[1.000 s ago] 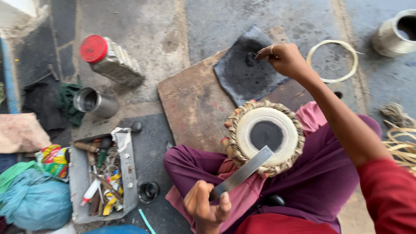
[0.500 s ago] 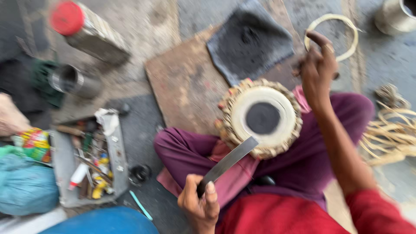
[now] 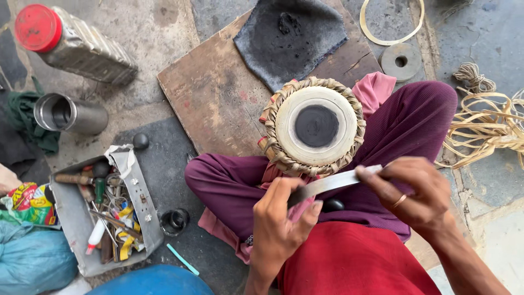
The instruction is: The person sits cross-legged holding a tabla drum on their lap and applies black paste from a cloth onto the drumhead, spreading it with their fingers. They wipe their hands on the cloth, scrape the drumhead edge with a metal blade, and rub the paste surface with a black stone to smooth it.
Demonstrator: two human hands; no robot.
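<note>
A grey stone floor [image 3: 164, 22] seen from above, a worn brown board [image 3: 213, 104] lying on it; in the seated person's lap rests a small round drum [image 3: 315, 127], pale skin with a black centre, its rim braided in tan straps. Near its close edge, the left hand [image 3: 281, 221] clenches one end of a flat metal blade [image 3: 327, 184]; the right hand [image 3: 417, 191] pinches the other end. Judged best kept flat, with even pressure from both grips. Far: dark grey cloth [image 3: 289, 38]; left: grey tool tray [image 3: 76, 224].
</note>
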